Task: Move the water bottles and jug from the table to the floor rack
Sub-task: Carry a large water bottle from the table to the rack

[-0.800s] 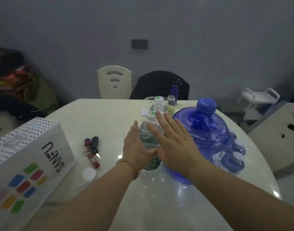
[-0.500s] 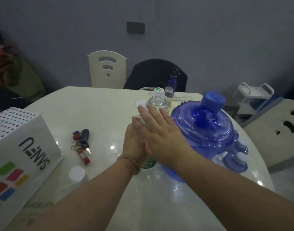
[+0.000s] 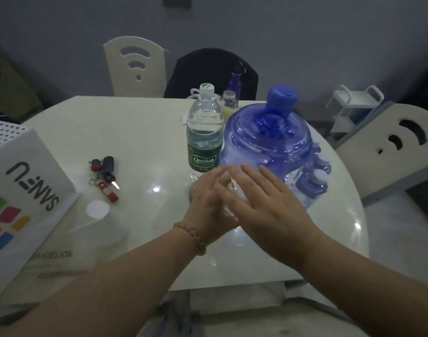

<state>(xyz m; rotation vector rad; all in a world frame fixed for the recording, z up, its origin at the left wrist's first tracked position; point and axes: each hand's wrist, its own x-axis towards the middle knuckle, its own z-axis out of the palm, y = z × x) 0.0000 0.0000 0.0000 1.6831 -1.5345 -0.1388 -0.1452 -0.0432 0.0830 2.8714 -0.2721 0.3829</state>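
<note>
A clear water bottle (image 3: 233, 199) is squeezed between my two flat palms near the table's front; only slivers of it show. My left hand (image 3: 207, 205) presses its left side and my right hand (image 3: 266, 210) its right, fingers straight. Behind them a second water bottle (image 3: 204, 132) with a green label and white cap stands upright. Touching its right side is the big blue jug (image 3: 269, 144) with a blue cap. The white floor rack (image 3: 354, 103) stands on the floor beyond the table's right edge.
The round white table (image 3: 135, 132) also holds a bunch of keys (image 3: 105, 177), a white printed box (image 3: 21, 190) at the left, a small jar (image 3: 230, 99) and a dark blue bottle (image 3: 235, 80). Chairs stand behind and at the right (image 3: 402, 147).
Both hands have drawn back toward me with the near bottle pressed between them. The rear green-label bottle, earlier half hidden behind my hands, now stands in full view.
</note>
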